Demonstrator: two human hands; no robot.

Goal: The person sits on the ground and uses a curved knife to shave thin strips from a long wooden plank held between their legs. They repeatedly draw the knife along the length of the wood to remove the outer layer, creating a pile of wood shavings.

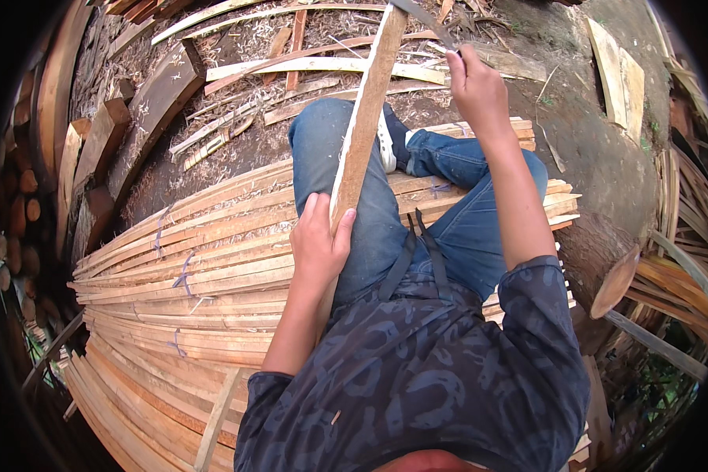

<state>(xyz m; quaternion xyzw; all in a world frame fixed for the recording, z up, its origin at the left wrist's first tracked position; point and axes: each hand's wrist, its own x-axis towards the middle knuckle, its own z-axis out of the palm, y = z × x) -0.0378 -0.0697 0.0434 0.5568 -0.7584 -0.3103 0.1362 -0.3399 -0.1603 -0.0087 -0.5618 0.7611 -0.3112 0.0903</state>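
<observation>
While the left hand (320, 234) grips a long, tan, pale-edged wooden strip (363, 130) over the left thigh (371, 228), the right hand (480, 88) clasps a grey blade (426, 19) at the strip's far end.

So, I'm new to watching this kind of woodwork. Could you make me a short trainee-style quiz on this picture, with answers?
1. What does the person's right hand hold?
2. True or false: the left hand, nearer the body than the right, grips a wooden strip.
3. What colour are the small ties on the bundled strips?
A. Yellow
B. Purple
C. Red

Key:
1. A bladed tool, by the strip's far end.
2. True.
3. B.
</observation>
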